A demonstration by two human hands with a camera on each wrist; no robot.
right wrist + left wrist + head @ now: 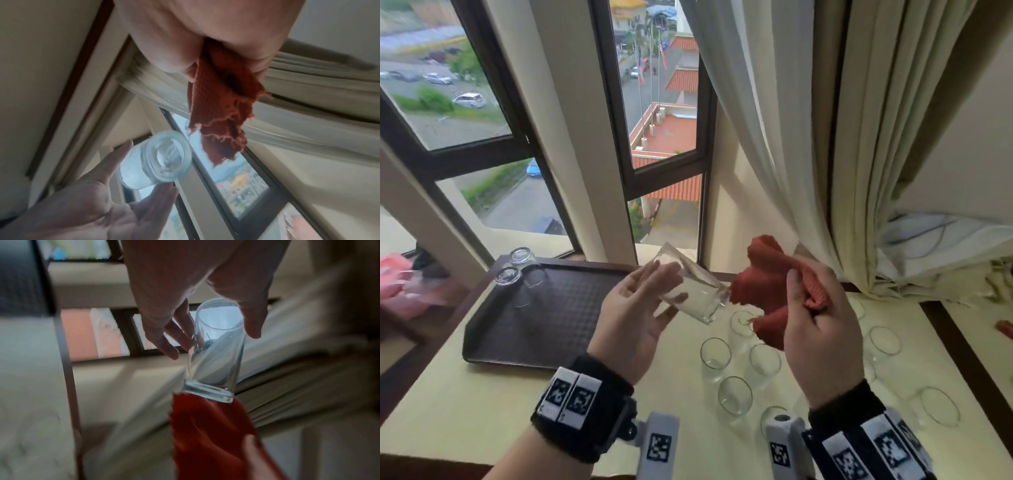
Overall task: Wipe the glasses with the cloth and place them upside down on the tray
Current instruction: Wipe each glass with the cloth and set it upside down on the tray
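My left hand point(654, 294) holds a clear glass point(690, 289) tilted above the table, pinched between thumb and fingers, its thick base pointing right. In the left wrist view the glass point(216, 363) has its base beside the red cloth point(205, 434). My right hand point(808, 291) grips the bunched red cloth point(767, 284), just right of the glass. In the right wrist view the cloth point(218, 113) hangs frayed from the fist, and the glass base point(164, 155) faces the camera. Two glasses point(522, 260) point(508, 279) stand upside down in the far left corner of the dark brown tray point(551, 325).
Several upright glasses point(715, 356) stand on the cream table point(465, 411), below and right of my hands. The tray lies left of them. A window point(664, 102) and pale curtains point(859, 171) rise behind the table. Pink items point(400, 281) lie far left.
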